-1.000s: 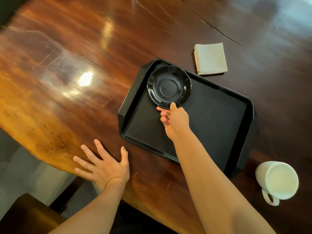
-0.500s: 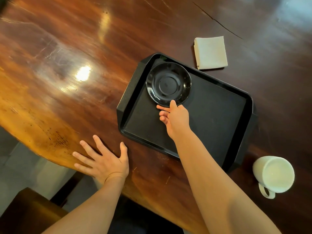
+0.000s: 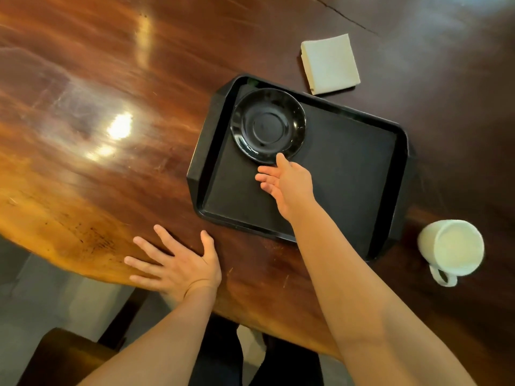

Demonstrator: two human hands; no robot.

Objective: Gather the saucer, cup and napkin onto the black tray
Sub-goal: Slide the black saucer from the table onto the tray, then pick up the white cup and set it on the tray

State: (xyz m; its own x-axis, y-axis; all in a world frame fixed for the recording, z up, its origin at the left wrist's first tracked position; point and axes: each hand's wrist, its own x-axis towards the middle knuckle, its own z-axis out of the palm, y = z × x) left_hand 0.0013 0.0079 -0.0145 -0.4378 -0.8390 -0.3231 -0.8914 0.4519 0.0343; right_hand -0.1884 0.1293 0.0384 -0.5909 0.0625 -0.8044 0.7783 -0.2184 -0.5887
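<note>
Only one view is given, taken from a camera worn on the head. The scene is looked at from above, forward and steeply down, from close range, so both forearms are seen entering from the bottom edge. The wooden table (image 3: 111, 107) fills most of the frame and is bent by the wide lens. The right hand (image 3: 289, 185) is placed near the centre, with the tray (image 3: 348, 168) under its fingers (image 3: 264, 178). The left hand (image 3: 181, 263) is seen lower, with the floor (image 3: 41, 296) below its fingers (image 3: 139, 242).
</note>
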